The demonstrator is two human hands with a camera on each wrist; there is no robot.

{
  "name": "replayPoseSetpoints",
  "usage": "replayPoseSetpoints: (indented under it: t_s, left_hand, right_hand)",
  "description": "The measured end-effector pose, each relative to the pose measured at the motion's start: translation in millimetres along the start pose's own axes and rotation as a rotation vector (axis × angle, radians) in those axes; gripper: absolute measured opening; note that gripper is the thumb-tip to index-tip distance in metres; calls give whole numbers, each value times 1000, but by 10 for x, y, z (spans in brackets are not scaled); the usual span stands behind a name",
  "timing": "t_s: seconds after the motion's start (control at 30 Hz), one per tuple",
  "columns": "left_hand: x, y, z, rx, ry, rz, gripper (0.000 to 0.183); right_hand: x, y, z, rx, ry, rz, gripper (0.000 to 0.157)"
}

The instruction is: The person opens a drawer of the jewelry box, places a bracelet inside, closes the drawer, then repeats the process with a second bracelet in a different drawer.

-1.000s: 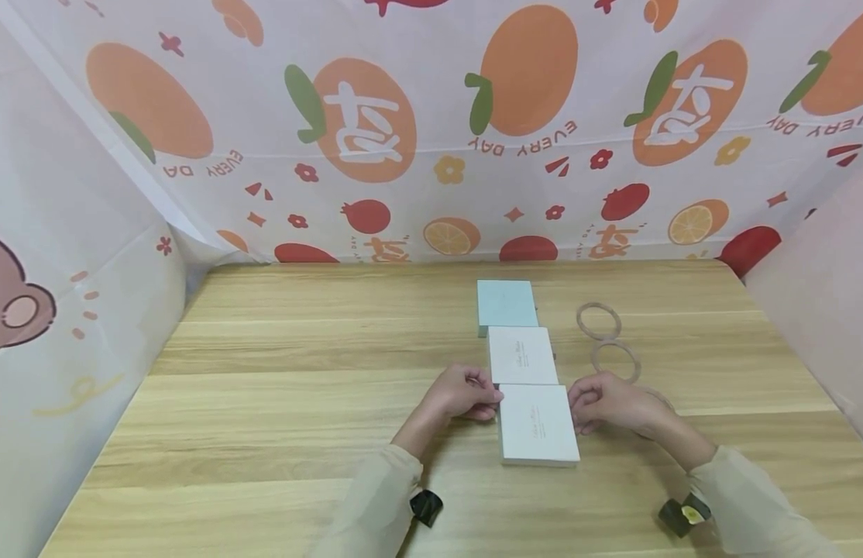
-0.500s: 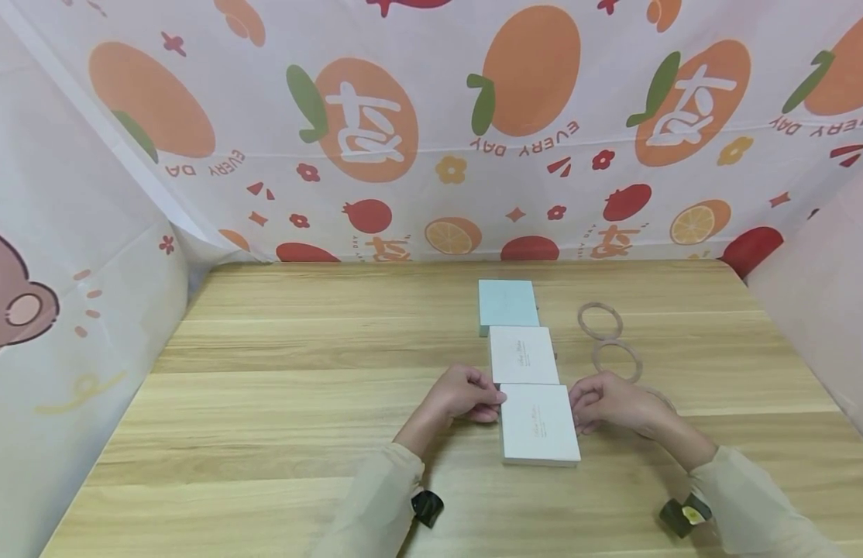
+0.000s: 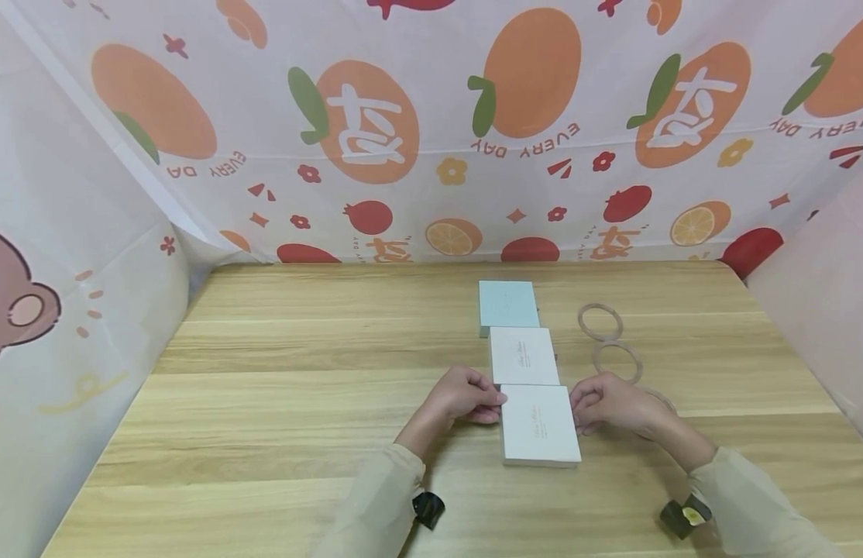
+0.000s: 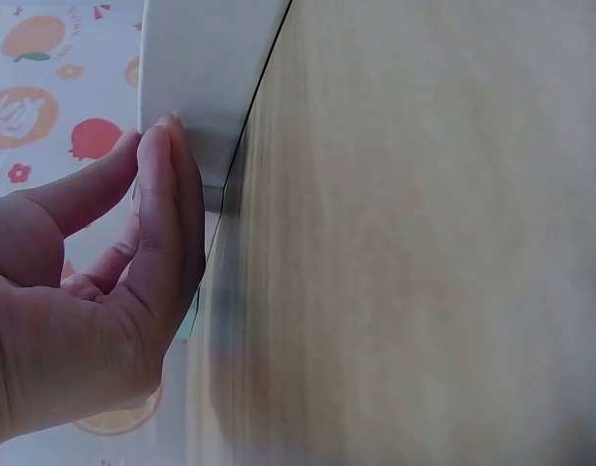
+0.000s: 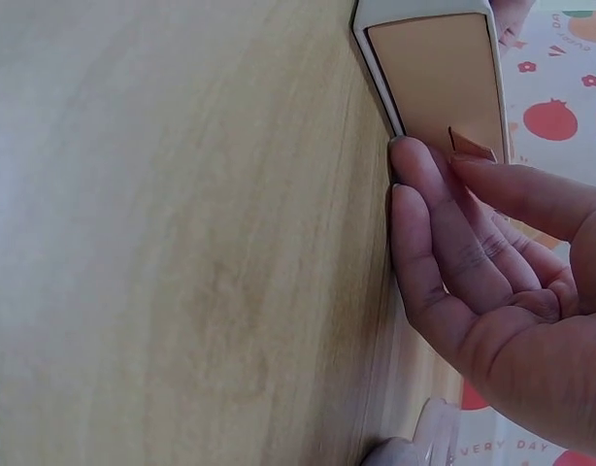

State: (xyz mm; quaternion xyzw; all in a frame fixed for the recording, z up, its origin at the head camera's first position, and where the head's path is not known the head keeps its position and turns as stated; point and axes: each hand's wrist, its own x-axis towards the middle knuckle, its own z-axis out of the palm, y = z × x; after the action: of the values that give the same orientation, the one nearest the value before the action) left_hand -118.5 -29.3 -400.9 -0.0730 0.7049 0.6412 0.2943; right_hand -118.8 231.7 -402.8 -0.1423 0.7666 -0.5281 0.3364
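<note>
In the head view, a white drawer box with small print lies flat on the wooden table, nearest of three boxes in a row. My left hand holds its left side, thumb tip at the top edge and fingertips against the side wall. At its right side is my right hand. In the right wrist view, that thumb and index finger pinch a small brown pull tab on the tan drawer front. The other right fingers curl beside it, low along the table.
Behind it lie another white box and a light blue box, edges meeting. To the right, a pinkish bangle lies by a second bangle; a third is mostly hidden by my right hand. A patterned cloth hangs behind the table.
</note>
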Motion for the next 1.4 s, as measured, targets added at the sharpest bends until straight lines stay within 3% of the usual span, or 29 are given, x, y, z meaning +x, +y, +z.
replayPoseSetpoints:
  t_s: [0.73, 1.4]
  left_hand:
    - [-26, 2, 4, 5, 9, 20, 10]
    - [-20, 12, 11, 17, 25, 10, 10]
  right_hand:
    - [-47, 7, -35, 159, -75, -30, 18]
    - [-39, -38, -9, 115, -10, 49, 12]
